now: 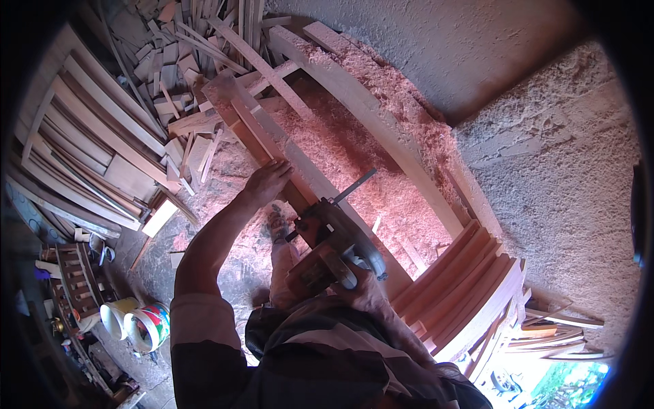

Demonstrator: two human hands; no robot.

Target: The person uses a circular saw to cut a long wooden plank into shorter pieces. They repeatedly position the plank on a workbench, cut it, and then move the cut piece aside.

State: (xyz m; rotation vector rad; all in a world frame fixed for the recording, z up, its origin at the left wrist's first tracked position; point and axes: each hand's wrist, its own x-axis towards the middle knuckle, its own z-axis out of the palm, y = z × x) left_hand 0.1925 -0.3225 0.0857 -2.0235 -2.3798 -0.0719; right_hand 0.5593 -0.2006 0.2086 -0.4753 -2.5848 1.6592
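Note:
My left hand [269,183] grips a long, reddish wooden board [253,146], its fingers over the top edge. The board lies slantwise along a longer dusty beam [306,162]. Lower on the same board sits a dark power tool that looks like an electric planer [317,228], with a thin metal rod [355,185] sticking out to its far right. My right hand [364,290] is closed around the tool's rear handle, partly hidden by the tool body. The tool's underside, where it meets the board, cannot be seen.
Pink shavings [371,184] cover the ground beyond the beam. A large curved timber [381,126] arches over them. Curved slats [456,279] are stacked at right. Offcuts [163,68] pile up far left, near leaning boards [102,136]. Two buckets [146,327] stand at left.

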